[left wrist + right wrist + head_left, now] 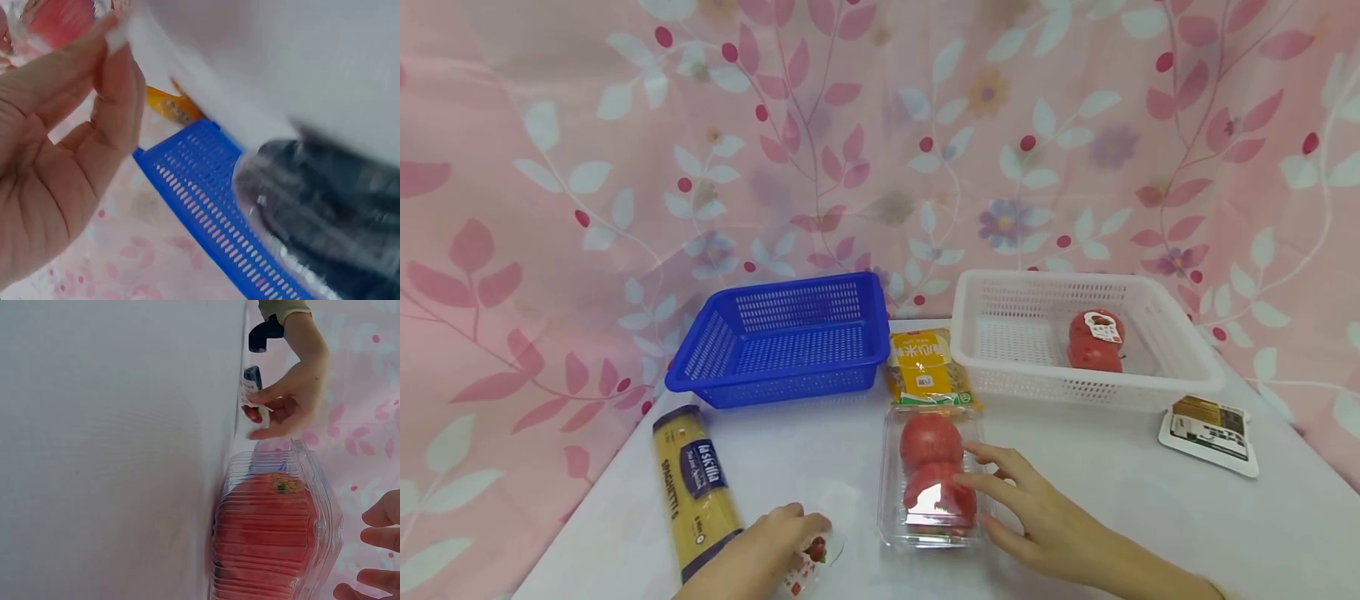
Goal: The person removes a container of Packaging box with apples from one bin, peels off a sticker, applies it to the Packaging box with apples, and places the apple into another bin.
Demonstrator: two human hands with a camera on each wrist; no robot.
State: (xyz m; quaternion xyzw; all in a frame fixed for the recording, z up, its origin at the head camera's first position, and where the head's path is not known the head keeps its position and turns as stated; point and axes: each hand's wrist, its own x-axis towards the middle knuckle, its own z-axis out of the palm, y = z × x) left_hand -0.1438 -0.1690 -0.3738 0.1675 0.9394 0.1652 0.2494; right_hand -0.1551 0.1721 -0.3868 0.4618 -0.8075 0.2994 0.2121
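Note:
A clear plastic box (891, 508) with two red tomatoes (931, 442) stands in the middle of the table with its lid shut. My left hand (767, 542), to the left of the box, pinches a small clear label (812, 554) printed with a red fruit picture. The right wrist view shows the label (253, 414) at the left hand's fingertips. On the box's right side is my right hand (1037, 517), fingers spread and loosely bent. In the right wrist view its fingers (382, 539) appear a little apart from the plastic.
A spaghetti pack (696, 492) lies at the left. Behind are a blue basket (782, 387), a yellow food packet (922, 367) and a white basket (1075, 387) holding labelled tomatoes (1093, 354). A flat dark-and-white package (1210, 433) lies at the right.

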